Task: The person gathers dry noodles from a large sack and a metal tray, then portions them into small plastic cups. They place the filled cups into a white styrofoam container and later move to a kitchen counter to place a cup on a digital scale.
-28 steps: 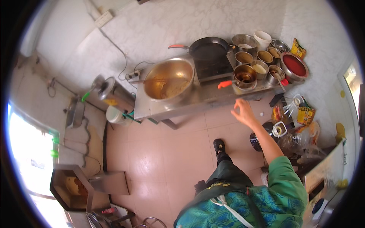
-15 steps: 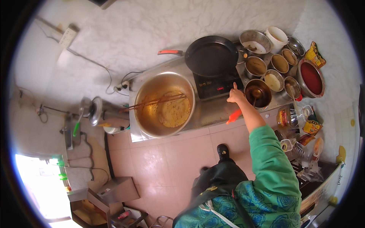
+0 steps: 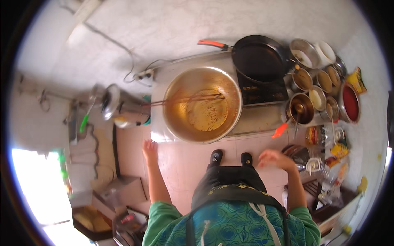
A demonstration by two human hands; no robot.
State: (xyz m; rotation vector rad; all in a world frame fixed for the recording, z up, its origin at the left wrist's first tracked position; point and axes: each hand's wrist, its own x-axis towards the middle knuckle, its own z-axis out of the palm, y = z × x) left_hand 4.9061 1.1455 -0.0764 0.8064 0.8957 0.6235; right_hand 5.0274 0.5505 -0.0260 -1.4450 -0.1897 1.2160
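My left hand is raised beside the near left corner of the steel counter, fingers apart and nothing in them. On the counter rests a large steel basin with an oily reddish residue, and long chopsticks lie across its left rim. Over the floor at the right, my right hand hangs with loosely bent fingers, holding nothing. The closest thing above it is an orange-red brush or spatula, jutting from the steel pot of dark sauce. A black frying pan sits on the induction cooker.
Several steel bowls of sauces and a pot of red sauce crowd the counter's right end. Bottles and packets stand below at the right. A tall steel pot is at the left, with cardboard boxes on the floor below.
My right hand has drawn back from the induction cooker's panel, down toward my body. My left hand has come into view. The cooker's red display no longer shows, and the view has shifted left.
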